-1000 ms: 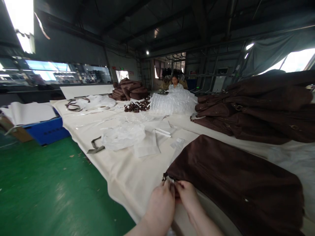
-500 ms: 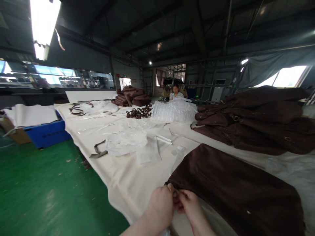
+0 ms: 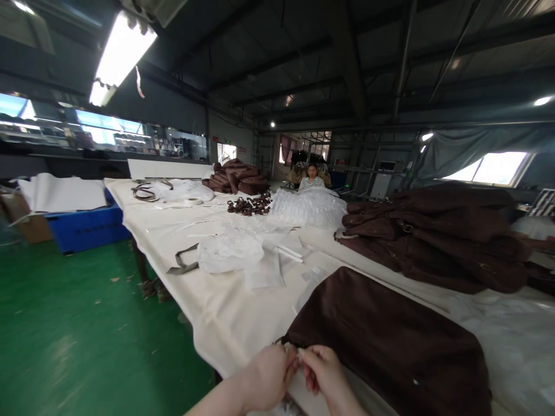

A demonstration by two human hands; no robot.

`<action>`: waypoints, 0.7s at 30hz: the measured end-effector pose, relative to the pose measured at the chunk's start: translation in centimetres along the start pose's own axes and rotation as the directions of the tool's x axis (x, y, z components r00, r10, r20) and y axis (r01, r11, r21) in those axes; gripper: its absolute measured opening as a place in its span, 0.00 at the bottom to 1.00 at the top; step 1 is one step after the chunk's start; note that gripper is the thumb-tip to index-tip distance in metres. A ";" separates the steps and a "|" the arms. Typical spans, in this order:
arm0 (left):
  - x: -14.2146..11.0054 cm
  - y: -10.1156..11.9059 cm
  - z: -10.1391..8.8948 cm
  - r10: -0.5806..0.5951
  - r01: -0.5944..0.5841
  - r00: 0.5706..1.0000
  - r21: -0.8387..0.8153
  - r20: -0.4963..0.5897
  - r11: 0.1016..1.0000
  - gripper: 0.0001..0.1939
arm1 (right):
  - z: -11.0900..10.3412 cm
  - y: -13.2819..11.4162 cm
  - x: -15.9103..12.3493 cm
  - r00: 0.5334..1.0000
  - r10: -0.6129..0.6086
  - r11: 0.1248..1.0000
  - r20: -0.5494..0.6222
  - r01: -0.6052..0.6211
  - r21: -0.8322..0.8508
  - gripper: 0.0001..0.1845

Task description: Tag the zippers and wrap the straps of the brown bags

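Note:
A dark brown bag (image 3: 385, 329) lies flat on the cloth-covered table right in front of me. At its near left corner my left hand (image 3: 269, 371) is closed, with thumb and fingers pinched beside a small dark fitting. My right hand (image 3: 324, 374) meets it there, its thumb and forefinger pressed together and the other fingers curled. A tiny pale bit shows between the fingertips, too small to name. The fingers hide most of that corner.
Crumpled clear plastic (image 3: 232, 251) and a grey strap (image 3: 184, 260) lie mid-table. Brown bags (image 3: 433, 237) are heaped at right. Farther back are a plastic-bag stack (image 3: 307, 205), small brown pieces (image 3: 249, 204) and a seated person (image 3: 312, 180). A blue crate (image 3: 87, 228) stands left.
My view has shifted and tilted a little. Both hands have moved slightly left in the picture, still at the bag's corner, and the fingertips have drawn a little apart.

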State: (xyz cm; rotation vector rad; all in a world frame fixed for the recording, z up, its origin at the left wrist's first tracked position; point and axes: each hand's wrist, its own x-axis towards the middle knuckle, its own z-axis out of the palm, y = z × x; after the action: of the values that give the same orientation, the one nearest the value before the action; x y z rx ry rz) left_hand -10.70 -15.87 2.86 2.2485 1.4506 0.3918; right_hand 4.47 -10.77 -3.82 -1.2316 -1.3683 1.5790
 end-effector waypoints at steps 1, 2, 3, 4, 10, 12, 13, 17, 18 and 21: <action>-0.7 -0.2 0.0 0.038 -0.038 0.999 0.027 0.011 0.999 0.13 | 0.4 0.2 -0.2 1.000 0.001 0.999 0.023 0.000 -0.053 0.25; -1.3 -0.5 0.0 0.069 -0.070 0.997 0.059 0.022 0.996 0.13 | 0.8 0.3 -0.5 0.999 0.002 0.994 0.045 0.003 -0.113 0.25; -1.9 -0.7 0.1 0.087 -0.090 0.996 0.096 0.034 0.991 0.12 | 1.2 0.3 -0.9 0.998 0.003 0.983 0.063 0.009 -0.184 0.24; -2.5 -0.9 0.1 0.087 -0.093 0.995 0.140 0.045 0.986 0.12 | 1.5 0.1 -1.5 0.997 -0.004 0.963 0.080 0.026 -0.269 0.24; -5.1 -2.8 0.8 -0.060 0.056 0.998 0.351 0.000 0.935 0.12 | -3.2 -3.4 -6.9 0.911 -0.398 0.430 0.110 0.291 -0.854 0.20; -5.5 -3.7 1.4 -0.074 0.093 0.995 0.366 -0.066 0.926 0.13 | -7.1 -3.5 -8.2 0.916 -0.400 0.280 0.032 0.155 -0.947 0.33; -5.5 -4.1 1.7 -0.074 0.105 0.992 0.365 -0.098 0.925 0.14 | -8.9 -3.2 -8.6 0.937 -0.350 0.242 -0.021 0.069 -0.968 0.35; -5.0 -5.2 3.0 -0.053 0.113 0.978 0.301 -0.202 0.947 0.17 | -12.3 -1.0 -10.6 0.946 -0.301 0.230 -0.121 -0.051 -0.972 0.28; -4.7 -5.5 3.2 -0.046 0.109 0.973 0.274 -0.228 0.955 0.17 | -12.1 -0.7 -11.2 0.930 -0.348 0.246 -0.121 -0.034 -0.969 0.25; -3.4 -6.7 3.6 -0.021 0.101 0.952 0.251 -0.304 0.963 0.14 | -10.4 -0.9 -12.6 0.897 -0.401 0.320 -0.183 -0.050 -0.946 0.24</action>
State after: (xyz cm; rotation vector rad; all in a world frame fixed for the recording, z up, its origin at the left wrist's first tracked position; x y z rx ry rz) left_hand -15.79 -17.32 -3.59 2.4227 1.8178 0.5702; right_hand 18.14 -19.09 -0.14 -1.8028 -2.1218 0.1284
